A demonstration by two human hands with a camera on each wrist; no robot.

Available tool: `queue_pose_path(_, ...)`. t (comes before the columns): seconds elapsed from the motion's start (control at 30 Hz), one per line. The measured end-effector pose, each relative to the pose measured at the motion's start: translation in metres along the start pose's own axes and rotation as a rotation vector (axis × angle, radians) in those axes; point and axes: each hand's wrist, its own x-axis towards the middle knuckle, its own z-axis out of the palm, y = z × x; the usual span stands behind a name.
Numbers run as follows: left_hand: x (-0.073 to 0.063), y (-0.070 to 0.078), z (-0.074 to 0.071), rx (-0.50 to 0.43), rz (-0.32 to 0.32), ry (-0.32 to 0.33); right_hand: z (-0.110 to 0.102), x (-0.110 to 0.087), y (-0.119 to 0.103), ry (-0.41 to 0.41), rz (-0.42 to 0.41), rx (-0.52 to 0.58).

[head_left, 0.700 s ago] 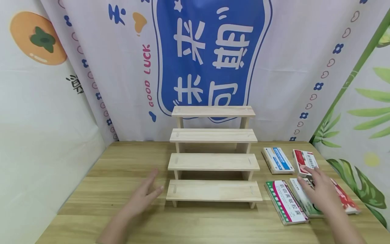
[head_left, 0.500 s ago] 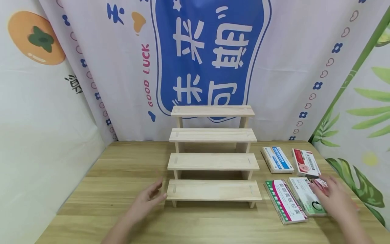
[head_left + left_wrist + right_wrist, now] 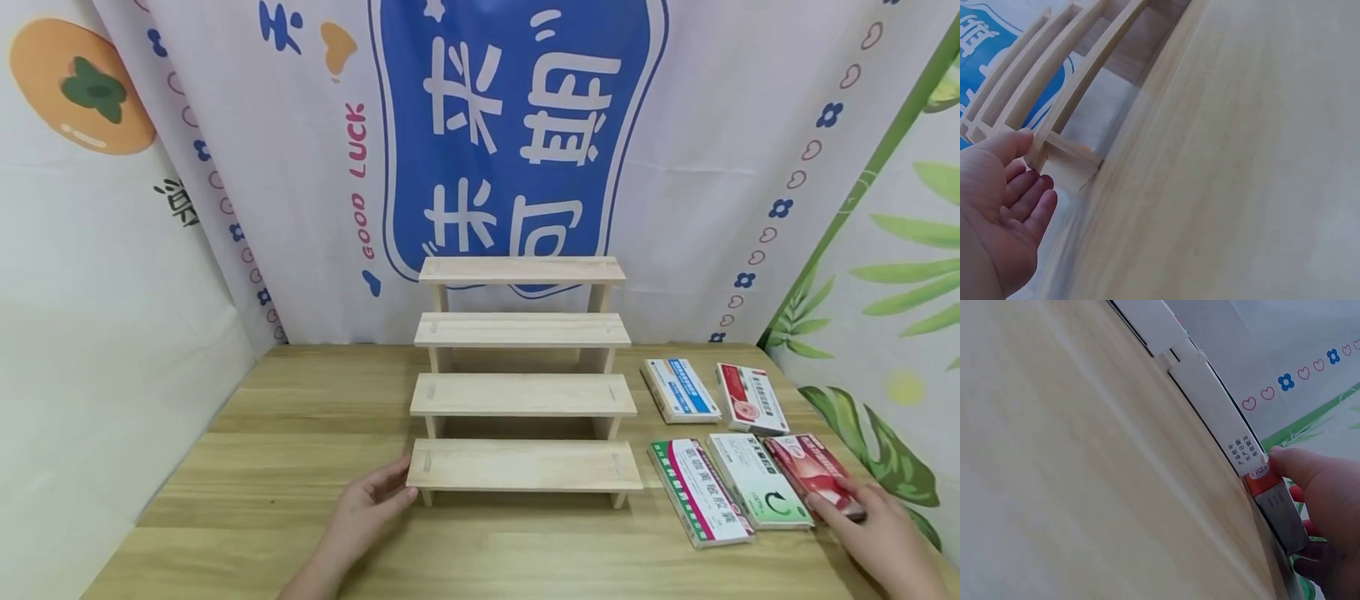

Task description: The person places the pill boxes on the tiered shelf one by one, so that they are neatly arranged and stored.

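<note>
A four-step display stand (image 3: 525,465) of pale bare wood stands in the middle of the table. My left hand (image 3: 369,510) is at the left end of its lowest board, thumb in front and forefinger behind, holding that end; the left wrist view has the thumb (image 3: 1019,145) right at the board's corner. At the right lies a red medicine box (image 3: 812,468), flat on the table. My right hand (image 3: 877,525) grips its near end between thumb and fingers, covering that corner. In the right wrist view the thumb overlaps the box's upper edge.
Beside the red box lies a white-and-green box (image 3: 757,479), then a green, white and magenta one (image 3: 701,492). Behind them are a blue-and-white box (image 3: 682,390) and a red-and-white box (image 3: 752,398). Printed cloths hang behind and at both sides of the wooden table (image 3: 300,433).
My right hand has come back toward the near right, off the tops of the boxes, onto the red box. My left hand has closed in on the stand's lowest board.
</note>
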Motion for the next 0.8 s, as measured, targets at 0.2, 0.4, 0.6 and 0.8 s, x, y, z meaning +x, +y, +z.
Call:
queue_pose_path(0.2, -0.002, -0.003, 0.0, 0.031, -0.019, 0.034, 0.003, 0.002, 0.007, -0.045, 0.063, -0.007)
queue_pose_path(0.4, -0.002, -0.004, 0.0, 0.031, -0.024, 0.042, 0.0, -0.001, 0.012, -0.048, -0.011, -0.032)
queue_pose_path(0.6, -0.001, -0.004, 0.001, 0.029, -0.012, 0.04, -0.004, -0.004, 0.006, -0.03, 0.059, 0.024)
queue_pose_path(0.8, 0.0, -0.005, 0.002, 0.024, -0.025, 0.039, -0.018, 0.0, -0.006, 0.036, 0.086, 0.16)
